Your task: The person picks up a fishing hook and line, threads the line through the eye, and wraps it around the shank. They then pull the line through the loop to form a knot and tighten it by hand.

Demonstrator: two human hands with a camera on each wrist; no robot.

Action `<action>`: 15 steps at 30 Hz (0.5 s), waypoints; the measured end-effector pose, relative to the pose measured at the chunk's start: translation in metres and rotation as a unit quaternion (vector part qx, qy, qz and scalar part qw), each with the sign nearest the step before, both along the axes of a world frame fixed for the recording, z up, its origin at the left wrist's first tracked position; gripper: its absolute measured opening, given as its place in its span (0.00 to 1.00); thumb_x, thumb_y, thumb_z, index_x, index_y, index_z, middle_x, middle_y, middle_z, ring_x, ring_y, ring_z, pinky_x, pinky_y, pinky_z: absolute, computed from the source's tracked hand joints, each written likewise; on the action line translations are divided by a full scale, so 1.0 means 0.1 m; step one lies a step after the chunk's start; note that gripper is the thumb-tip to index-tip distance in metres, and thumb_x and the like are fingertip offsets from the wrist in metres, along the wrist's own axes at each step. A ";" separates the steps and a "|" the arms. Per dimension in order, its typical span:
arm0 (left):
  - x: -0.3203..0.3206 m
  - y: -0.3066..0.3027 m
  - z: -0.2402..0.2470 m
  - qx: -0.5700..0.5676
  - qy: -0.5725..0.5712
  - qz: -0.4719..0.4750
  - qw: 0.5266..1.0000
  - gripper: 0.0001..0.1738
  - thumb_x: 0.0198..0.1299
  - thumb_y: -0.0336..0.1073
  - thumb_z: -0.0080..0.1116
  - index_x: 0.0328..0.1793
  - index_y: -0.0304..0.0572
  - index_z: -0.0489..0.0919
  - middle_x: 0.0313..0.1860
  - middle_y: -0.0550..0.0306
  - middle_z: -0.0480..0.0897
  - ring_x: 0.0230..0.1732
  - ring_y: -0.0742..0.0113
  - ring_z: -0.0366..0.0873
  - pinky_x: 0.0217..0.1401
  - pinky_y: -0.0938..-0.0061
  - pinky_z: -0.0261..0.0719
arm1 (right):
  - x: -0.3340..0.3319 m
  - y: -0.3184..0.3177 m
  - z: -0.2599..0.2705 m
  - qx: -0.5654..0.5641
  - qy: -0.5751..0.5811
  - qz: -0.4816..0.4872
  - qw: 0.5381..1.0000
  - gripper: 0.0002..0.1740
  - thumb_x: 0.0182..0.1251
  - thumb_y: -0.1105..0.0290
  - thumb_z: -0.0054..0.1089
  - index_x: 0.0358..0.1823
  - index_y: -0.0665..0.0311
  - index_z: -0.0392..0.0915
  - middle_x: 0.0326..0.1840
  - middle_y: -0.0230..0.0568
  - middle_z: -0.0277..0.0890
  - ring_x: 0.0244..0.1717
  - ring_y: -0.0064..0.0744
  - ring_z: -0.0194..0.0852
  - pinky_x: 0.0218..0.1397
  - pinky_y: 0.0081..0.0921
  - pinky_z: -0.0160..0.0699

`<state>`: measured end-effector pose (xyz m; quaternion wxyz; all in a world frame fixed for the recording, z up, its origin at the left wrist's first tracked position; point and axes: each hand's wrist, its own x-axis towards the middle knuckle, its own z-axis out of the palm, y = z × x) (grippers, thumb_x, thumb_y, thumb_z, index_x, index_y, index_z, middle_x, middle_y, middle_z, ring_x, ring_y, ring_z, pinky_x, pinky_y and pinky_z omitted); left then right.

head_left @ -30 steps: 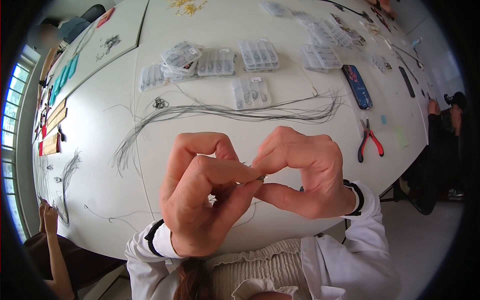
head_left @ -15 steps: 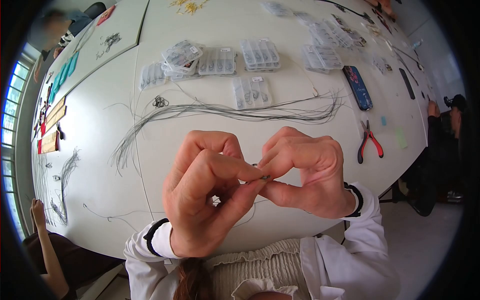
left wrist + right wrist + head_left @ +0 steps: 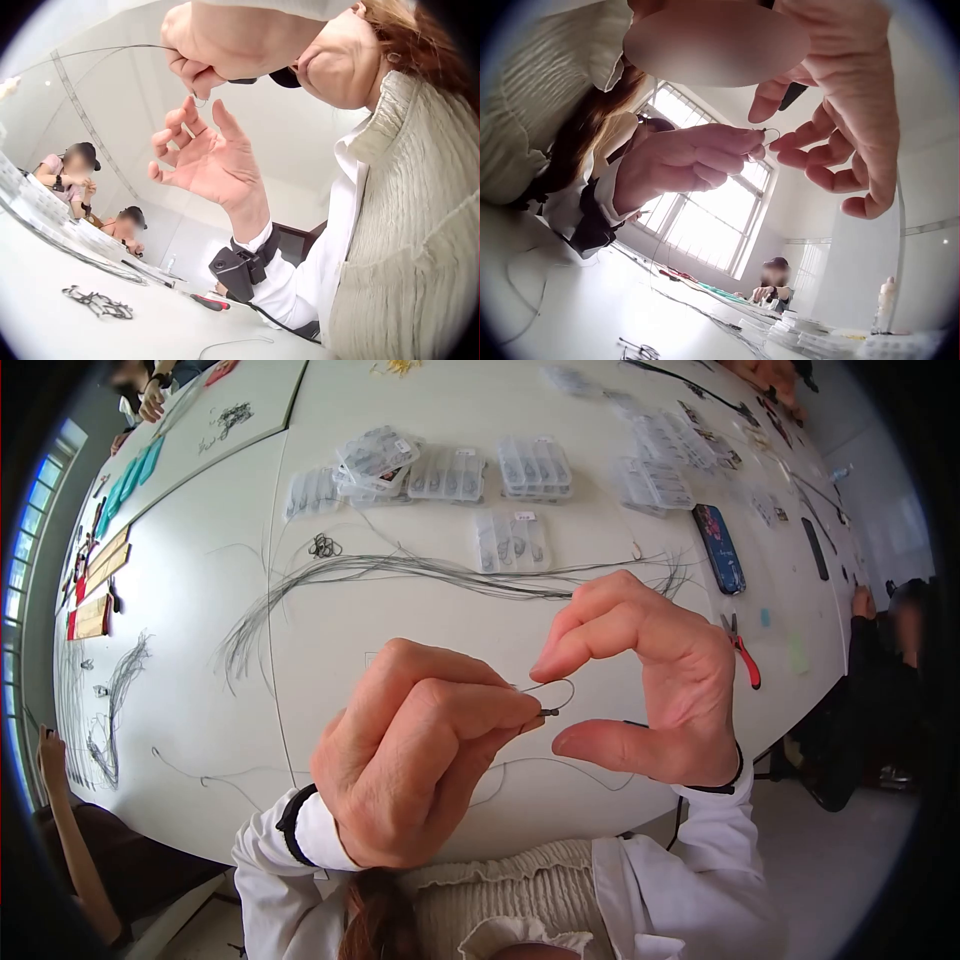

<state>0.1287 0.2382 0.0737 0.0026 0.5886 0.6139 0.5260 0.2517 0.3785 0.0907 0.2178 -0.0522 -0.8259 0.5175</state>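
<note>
My left hand pinches a small fish hook between thumb and fingertips, over the near part of the table. The thin bend sticks out to the right past the fingertips, beside a short dark end; the rest is hidden in the grip. A long thin line runs away from this hand in the left wrist view. Just right of the hook, my right hand holds nothing, its thumb and bent fingers spread apart around the bend. The right wrist view also shows the hook's curve near the right fingertips.
A bundle of dark strands lies across the table beyond my hands. Behind it stand clear compartment boxes and a small dark tangle. Red-handled pliers and a phone lie at right. Other people sit around the table.
My right hand has let go, moving up and right with its fingers spread. The left hand keeps its pinch, and the hook's bend now shows. The head view has shifted slightly.
</note>
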 end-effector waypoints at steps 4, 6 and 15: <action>0.00 0.01 -0.02 -0.003 -0.005 0.009 1.000 0.11 0.41 0.17 0.63 0.32 0.37 0.76 0.27 0.54 0.75 0.24 0.70 0.71 0.22 0.80 0.66 | 0.02 0.02 -0.06 0.024 0.007 -0.006 1.000 0.11 0.35 0.76 0.70 0.24 0.62 0.79 0.27 0.30 0.77 0.35 0.27 0.67 0.46 0.28 0.61; 0.00 0.01 -0.04 0.000 -0.001 0.002 1.000 0.12 0.42 0.18 0.63 0.32 0.37 0.76 0.28 0.53 0.76 0.24 0.70 0.71 0.23 0.80 0.66 | 0.02 0.00 -0.05 0.018 0.012 -0.016 1.000 0.10 0.36 0.77 0.69 0.23 0.61 0.78 0.25 0.29 0.77 0.34 0.26 0.67 0.45 0.28 0.61; 0.03 0.04 -0.03 -0.010 0.003 -0.017 1.000 0.11 0.43 0.19 0.63 0.32 0.36 0.75 0.28 0.51 0.76 0.24 0.68 0.71 0.23 0.79 0.67 | 0.05 -0.05 -0.06 -0.033 0.008 -0.040 0.999 0.07 0.37 0.79 0.63 0.21 0.61 0.77 0.23 0.28 0.75 0.31 0.25 0.66 0.47 0.28 0.59</action>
